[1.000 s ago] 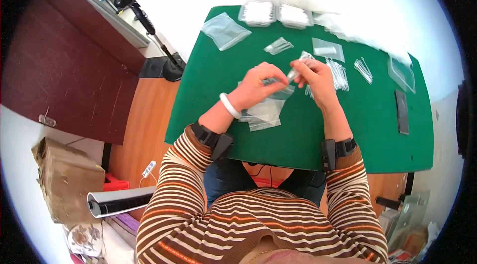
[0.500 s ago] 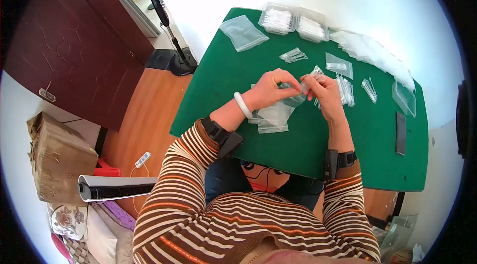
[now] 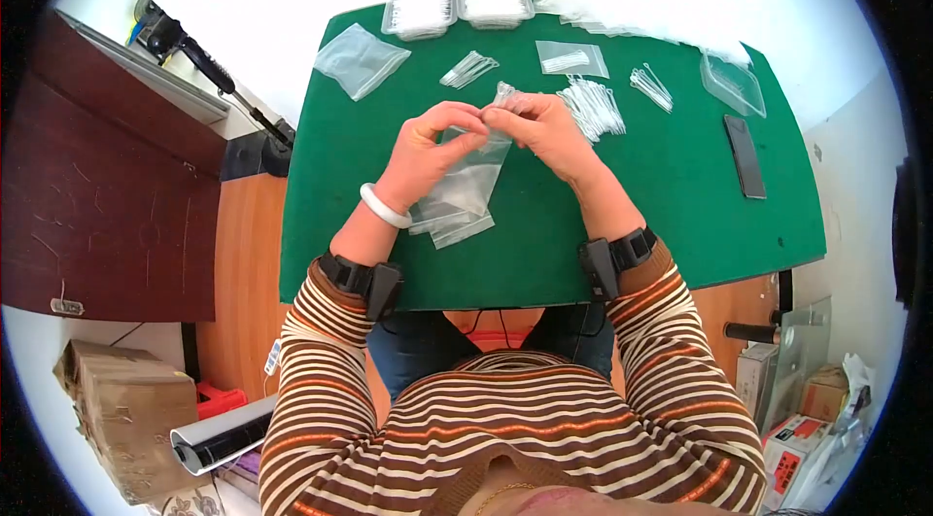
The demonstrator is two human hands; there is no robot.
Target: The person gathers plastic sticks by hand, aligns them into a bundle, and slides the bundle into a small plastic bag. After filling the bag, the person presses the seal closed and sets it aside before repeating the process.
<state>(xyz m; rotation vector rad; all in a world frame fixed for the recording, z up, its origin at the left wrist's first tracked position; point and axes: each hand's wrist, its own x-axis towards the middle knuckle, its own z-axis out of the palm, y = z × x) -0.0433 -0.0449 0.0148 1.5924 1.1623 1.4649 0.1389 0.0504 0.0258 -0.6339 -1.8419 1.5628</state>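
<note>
My right hand [image 3: 544, 132] is closed on a small clear plastic bag [image 3: 504, 92] with thin pale sticks inside. My left hand [image 3: 437, 142] has thumb and forefinger pinched at the same bag's edge; the exact grip is partly hidden. Beneath my left hand lie several flat clear zip bags [image 3: 462, 205], overlapping on the green table. Just right of my right hand is a pile of thin white sticks [image 3: 593, 108]. A filled bag [image 3: 569, 59] rests behind that pile. Smaller bundles of sticks lie farther left [image 3: 468, 69] and right [image 3: 651, 86].
Two clear tubs [image 3: 420, 11] of white sticks stand at the table's back edge. Beside them spreads a heap of clear bags [image 3: 632, 16]. A larger plastic bag [image 3: 360, 61] lies back left. An open clear tray [image 3: 734, 86] and a black phone [image 3: 745, 156] are on the right.
The head view has turned and shifted, so the table sits straighter and farther left. Both hands stay together at the small bag, with little other visible change.
</note>
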